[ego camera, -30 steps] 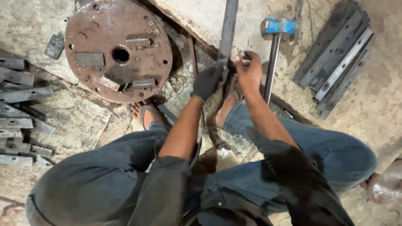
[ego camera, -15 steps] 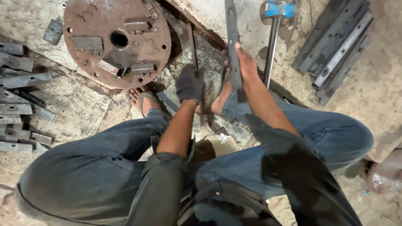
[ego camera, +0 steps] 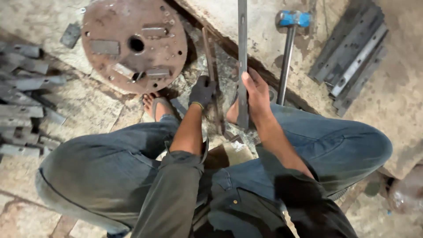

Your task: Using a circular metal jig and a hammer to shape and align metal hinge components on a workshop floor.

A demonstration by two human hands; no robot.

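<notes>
hammer (ego camera: 287, 53) right of disc (ego camera: 134, 44)

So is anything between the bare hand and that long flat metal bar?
No. The right hand is already wrapped around the flat bar, with nothing visible between them. The gloved left hand grips a thinner rusty rod beside it, and the hammer lies off to the right, apart.

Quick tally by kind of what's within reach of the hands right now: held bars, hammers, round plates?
Long flat steel bar, gripped by the right hand: 1
Thin rusty bar, held by the gloved left hand: 1
Blue-headed hammer: 1
Rusty round plate: 1
Total: 4
</notes>
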